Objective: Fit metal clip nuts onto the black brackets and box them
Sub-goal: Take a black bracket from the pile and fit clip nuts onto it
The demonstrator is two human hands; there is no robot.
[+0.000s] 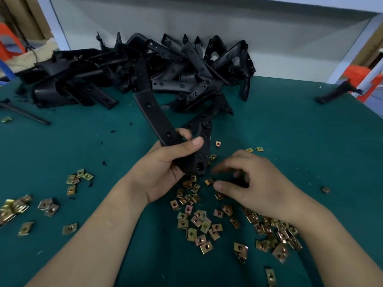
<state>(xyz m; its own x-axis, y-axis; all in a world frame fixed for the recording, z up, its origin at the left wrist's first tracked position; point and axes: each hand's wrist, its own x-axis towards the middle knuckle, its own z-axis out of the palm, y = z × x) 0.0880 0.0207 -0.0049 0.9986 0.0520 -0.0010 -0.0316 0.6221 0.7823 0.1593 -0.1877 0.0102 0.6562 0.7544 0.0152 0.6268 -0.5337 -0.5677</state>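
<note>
My left hand (165,164) grips a long black bracket (154,114) near its bend, the flat arm pointing up and away. Just to the right, my right hand (255,183) hovers palm down over the scattered brass-coloured clip nuts (199,220), fingers curled and blurred; whether it holds a nut is hidden. A big heap of black brackets (145,69) lies at the back of the green table (290,131).
More clip nuts lie at the left (16,206) and under my right wrist (275,233). A single black part (335,92) sits at the far right edge, a black rod (24,113) at the left. A grey panel (207,23) closes the back.
</note>
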